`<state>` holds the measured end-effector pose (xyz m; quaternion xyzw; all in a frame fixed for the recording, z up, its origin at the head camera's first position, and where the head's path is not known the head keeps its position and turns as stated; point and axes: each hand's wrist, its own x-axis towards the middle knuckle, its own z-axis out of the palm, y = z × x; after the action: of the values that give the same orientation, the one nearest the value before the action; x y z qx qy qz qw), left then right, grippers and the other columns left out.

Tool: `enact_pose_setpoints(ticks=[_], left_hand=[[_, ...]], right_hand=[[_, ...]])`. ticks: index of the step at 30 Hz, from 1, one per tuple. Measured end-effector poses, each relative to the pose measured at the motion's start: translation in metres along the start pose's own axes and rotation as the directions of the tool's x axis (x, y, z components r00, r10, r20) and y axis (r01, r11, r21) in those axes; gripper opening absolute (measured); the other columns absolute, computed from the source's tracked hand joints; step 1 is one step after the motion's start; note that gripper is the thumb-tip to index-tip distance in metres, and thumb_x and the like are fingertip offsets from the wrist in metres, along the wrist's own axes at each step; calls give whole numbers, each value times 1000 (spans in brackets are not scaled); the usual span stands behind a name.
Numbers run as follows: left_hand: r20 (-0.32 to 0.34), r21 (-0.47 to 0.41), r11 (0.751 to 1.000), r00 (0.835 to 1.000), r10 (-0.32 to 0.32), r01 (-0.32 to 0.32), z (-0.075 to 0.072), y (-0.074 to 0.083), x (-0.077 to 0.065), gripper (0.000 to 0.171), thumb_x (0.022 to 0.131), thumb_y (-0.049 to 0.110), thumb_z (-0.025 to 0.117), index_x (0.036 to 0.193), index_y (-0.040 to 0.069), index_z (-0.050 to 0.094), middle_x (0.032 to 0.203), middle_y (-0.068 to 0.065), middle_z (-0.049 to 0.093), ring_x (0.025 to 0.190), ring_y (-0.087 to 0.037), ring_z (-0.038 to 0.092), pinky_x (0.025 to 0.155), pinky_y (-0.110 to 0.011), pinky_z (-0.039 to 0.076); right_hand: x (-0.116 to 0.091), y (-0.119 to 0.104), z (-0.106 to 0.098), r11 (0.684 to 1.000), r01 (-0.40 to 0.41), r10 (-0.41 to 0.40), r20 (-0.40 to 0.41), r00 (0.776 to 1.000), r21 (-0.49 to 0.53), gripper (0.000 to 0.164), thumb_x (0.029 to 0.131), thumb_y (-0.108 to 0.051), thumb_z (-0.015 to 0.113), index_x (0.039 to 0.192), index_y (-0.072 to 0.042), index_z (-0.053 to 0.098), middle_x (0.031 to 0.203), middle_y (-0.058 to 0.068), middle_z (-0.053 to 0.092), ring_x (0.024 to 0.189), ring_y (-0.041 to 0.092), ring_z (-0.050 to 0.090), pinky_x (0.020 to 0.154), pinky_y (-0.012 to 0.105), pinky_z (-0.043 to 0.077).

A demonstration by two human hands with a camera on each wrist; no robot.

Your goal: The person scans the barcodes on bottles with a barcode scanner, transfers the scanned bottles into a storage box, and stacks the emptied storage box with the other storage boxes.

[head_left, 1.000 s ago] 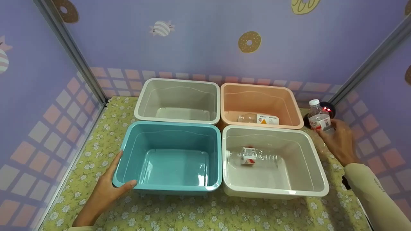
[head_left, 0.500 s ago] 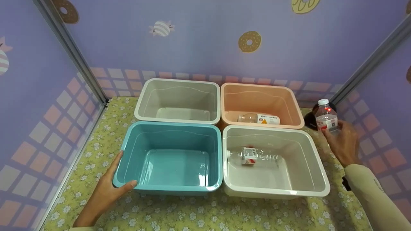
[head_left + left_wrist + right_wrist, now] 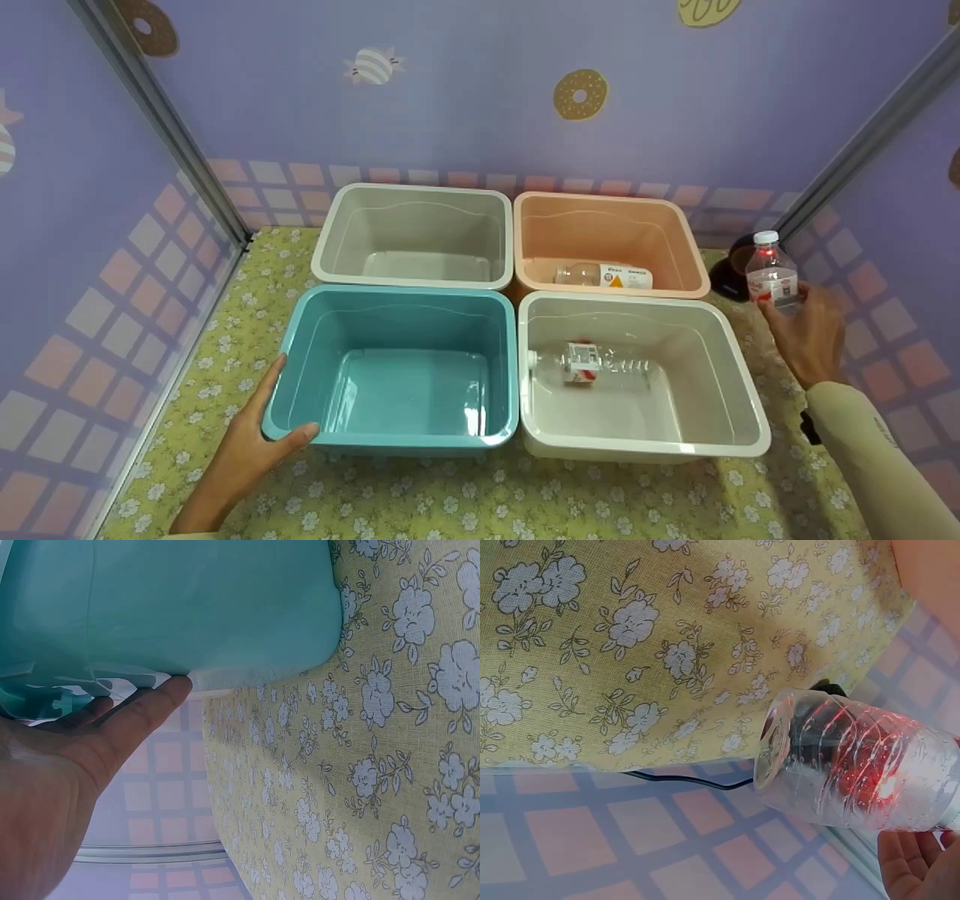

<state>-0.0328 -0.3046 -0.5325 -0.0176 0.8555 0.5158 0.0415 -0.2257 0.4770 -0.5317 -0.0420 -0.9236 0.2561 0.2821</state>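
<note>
The right grip (image 3: 810, 337), holding a clear bottle (image 3: 774, 285), has carried it farther right of the peach bin (image 3: 607, 227), leaving it unbinned, while the left grip (image 3: 251, 439) rests, fingers extended, against the blue bin (image 3: 409, 397), front-left of the peach bin.

A panelled booth; metal corner posts (image 3: 160, 120); doughnut-print purple walls (image 3: 465, 112); flowered cloth (image 3: 409, 495).

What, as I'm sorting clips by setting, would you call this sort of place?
Probably a small purpose-built work booth: printed purple panels stand on three sides, grey posts run up the back corners, and a flower-print table cover lies between them.
</note>
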Motion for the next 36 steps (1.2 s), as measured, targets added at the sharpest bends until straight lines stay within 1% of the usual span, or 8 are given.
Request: enact_pose_setpoints(ticks=[4, 10, 14, 17, 25, 31, 33, 36], left_hand=[[-8, -3, 1000, 1000, 17, -17, 1, -1, -1, 108, 103, 25, 79, 180, 34, 4, 179, -32, 14, 146, -67, 44, 103, -71, 54], [1, -12, 1000, 1000, 12, -12, 0, -1, -1, 108, 104, 25, 79, 179, 35, 3, 181, -31, 9, 149, -68, 38, 105, -75, 52], [8, -6, 1000, 1000, 5, -5, 0, 0, -1, 108, 105, 27, 79, 179, 35, 2, 182, -28, 6, 152, -69, 31, 107, -79, 48], [10, 6, 1000, 1000, -1, 1, -1, 0, -1, 108, 105, 29, 79, 179, 36, 1, 182, -29, 5, 151, -70, 31, 106, -79, 49], [9, -10, 1000, 1000, -13, 13, -1, 0, -1, 109, 104, 28, 80, 179, 37, 2, 180, -31, 7, 147, -69, 40, 100, -68, 58], [3, 24, 1000, 1000, 1, -1, -1, 0, -1, 108, 104, 29, 79, 179, 37, 1, 181, -30, 7, 151, -70, 32, 108, -84, 43], [5, 25, 1000, 1000, -2, 2, -1, 0, -1, 108, 104, 30, 79, 179, 37, 1, 181, -30, 7, 151, -70, 32, 108, -84, 43], [14, 26, 1000, 1000, -14, 13, -2, 0, 0, 109, 104, 32, 79, 179, 39, 0, 182, -28, 5, 154, -69, 27, 109, -86, 39]], right_hand=[[0, 1, -1, 1000, -22, 21, -9, 1000, -16, 52, 98, -16, 83, 130, 21, 63, 115, 40, 65, 104, 56, 61, 82, 63, 45], [0, 2, -2, 999, -36, 35, -22, 999, -27, 54, 98, -17, 83, 131, 20, 63, 115, 39, 64, 101, 54, 61, 80, 58, 44], [0, -3, -4, 999, -44, 44, -25, 999, -18, 55, 99, -19, 83, 133, 20, 62, 118, 39, 64, 104, 54, 60, 85, 60, 43], [1, -7, -5, 999, -34, 34, -31, 999, -9, 56, 99, -19, 82, 134, 20, 61, 119, 39, 63, 106, 55, 59, 88, 63, 43], [8, -18, -6, 1000, 15, -14, -68, 998, 26, 55, 98, -17, 83, 134, 19, 62, 121, 40, 65, 108, 56, 61, 96, 68, 45], [13, -25, -7, 998, 54, -49, -113, 992, 45, 52, 96, -15, 85, 132, 17, 65, 119, 38, 67, 106, 54, 62, 96, 68, 44], [13, -26, -7, 997, 57, -51, -120, 992, 46, 52, 96, -15, 85, 132, 18, 65, 120, 38, 67, 106, 54, 62, 96, 68, 43], [12, -28, -9, 998, 55, -50, -118, 992, 42, 52, 96, -14, 84, 132, 18, 64, 121, 39, 67, 107, 53, 61, 95, 67, 44]])
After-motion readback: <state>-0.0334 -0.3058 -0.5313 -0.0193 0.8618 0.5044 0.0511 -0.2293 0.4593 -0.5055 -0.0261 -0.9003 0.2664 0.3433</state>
